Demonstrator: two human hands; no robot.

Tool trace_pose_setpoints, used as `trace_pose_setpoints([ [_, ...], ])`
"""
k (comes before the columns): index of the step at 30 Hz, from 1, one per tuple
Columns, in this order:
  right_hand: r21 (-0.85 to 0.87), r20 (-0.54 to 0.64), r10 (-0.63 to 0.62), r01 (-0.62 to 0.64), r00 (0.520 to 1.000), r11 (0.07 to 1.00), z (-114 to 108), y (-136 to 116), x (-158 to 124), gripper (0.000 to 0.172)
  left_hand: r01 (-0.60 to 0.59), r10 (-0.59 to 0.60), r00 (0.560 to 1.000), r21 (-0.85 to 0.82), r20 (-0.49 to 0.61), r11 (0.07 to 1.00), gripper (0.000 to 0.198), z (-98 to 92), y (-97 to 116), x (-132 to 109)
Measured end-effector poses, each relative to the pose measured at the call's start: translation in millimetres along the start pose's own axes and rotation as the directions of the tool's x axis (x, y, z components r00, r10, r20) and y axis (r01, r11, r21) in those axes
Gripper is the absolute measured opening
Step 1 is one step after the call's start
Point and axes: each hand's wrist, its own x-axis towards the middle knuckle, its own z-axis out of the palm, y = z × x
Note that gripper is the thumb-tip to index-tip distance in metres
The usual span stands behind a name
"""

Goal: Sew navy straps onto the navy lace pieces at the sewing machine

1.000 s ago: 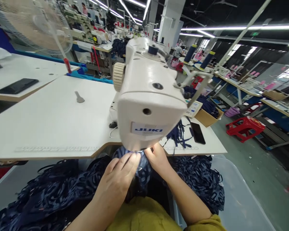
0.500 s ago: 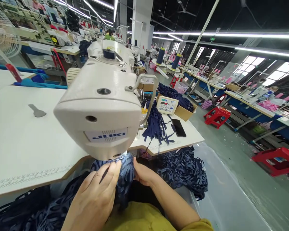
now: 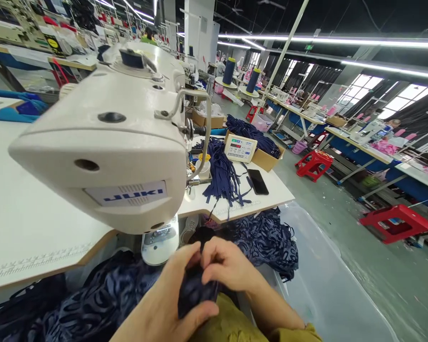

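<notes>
My left hand and my right hand are close together in front of the sewing machine head, over my lap. Between them is a dark navy patterned fabric piece, blurred by motion. My left fingers curl round its far side, with the thumb low in front. My right thumb and fingers pinch the top of the fabric, partly hidden. Just beyond my left hand, the machine's pale narrow bed is bare under the head. More patterned fabric lies heaped at the lower left.
Another navy fabric pile hangs over a clear plastic bin on the right. Navy strips, a control panel and a phone lie on the white table. Red stools stand across the aisle.
The fabric has come out from under the machine head, toward me. Both hands have moved back and to the right, coming together. The camera view has shifted, with the machine now further left.
</notes>
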Motion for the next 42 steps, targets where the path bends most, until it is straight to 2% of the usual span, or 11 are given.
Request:
trace_pose_setpoints([
  [3, -0.115, 0.034, -0.058, 0.062, 0.998, 0.991, 4.5, -12.4, -0.8, 0.010, 0.291, -0.208, 0.938, -0.307, 0.276, 0.906, 0.033, 2.9, 1.7, 3.6],
  [5, -0.159, -0.158, -0.030, 0.004, 0.987, 0.987, -9.6, -1.4, 7.8, 0.012, 0.439, -0.299, 0.875, -0.364, 0.380, 0.821, 0.034, -2.4, -5.0, 3.8],
  [8, -0.349, -0.575, -0.005, -0.240, 0.818, 0.906, -50.2, 35.5, 26.3, 0.021, 0.447, -0.377, 0.888, -0.304, 0.262, 0.841, 0.038, -18.6, -21.5, -0.2],
  [9, -0.431, -0.631, -0.017, -0.333, 0.776, 0.839, -64.0, 49.3, 32.1, 0.021, 0.404, -0.369, 0.913, -0.248, 0.176, 0.880, 0.036, -24.2, -27.2, -1.8],
  [12, -0.446, -0.664, 0.006, -0.403, 0.748, 0.799, -92.0, 82.2, 45.2, 0.013, 0.232, -0.232, 0.973, -0.005, 0.004, 0.973, 0.032, -35.3, -41.3, -2.6],
  [16, -0.403, -0.639, 0.053, -0.393, 0.767, 0.827, -102.3, 95.3, 54.8, 0.010, -0.010, 0.024, 0.999, 0.339, -0.038, 0.941, 0.033, -32.4, -48.3, 4.2],
  [22, -0.185, -0.514, 0.118, -0.244, 0.850, 0.952, -93.9, 77.9, 57.5, 0.019, -0.103, 0.318, 0.921, 0.644, -0.227, 0.758, 0.021, -17.5, -44.9, -2.5],
  [26, 0.140, -0.404, 0.189, -0.144, 0.895, 0.980, -55.5, 58.0, 57.7, 0.030, -0.105, 0.304, 0.923, 0.604, -0.236, 0.790, 0.022, -11.9, -37.8, -8.6],
  [30, 0.634, -0.157, 0.248, -0.095, 0.956, 0.767, -6.0, 31.5, 60.6, 0.028, -0.079, 0.240, 0.943, 0.549, -0.228, 0.832, 0.023, -9.1, -28.4, -8.1],
  [35, 0.385, -0.062, 0.192, -0.154, 0.980, 0.910, 25.1, 11.6, 66.9, 0.020, -0.072, 0.176, 0.960, 0.412, -0.219, 0.908, 0.021, -9.6, -28.7, -10.8],
  [42, 0.060, -0.045, 0.066, -0.064, 0.997, 0.996, 22.1, 20.0, 67.8, 0.032, -0.022, 0.030, 0.991, 0.067, -0.131, 0.998, 0.029, -19.0, -60.2, -23.5],
])
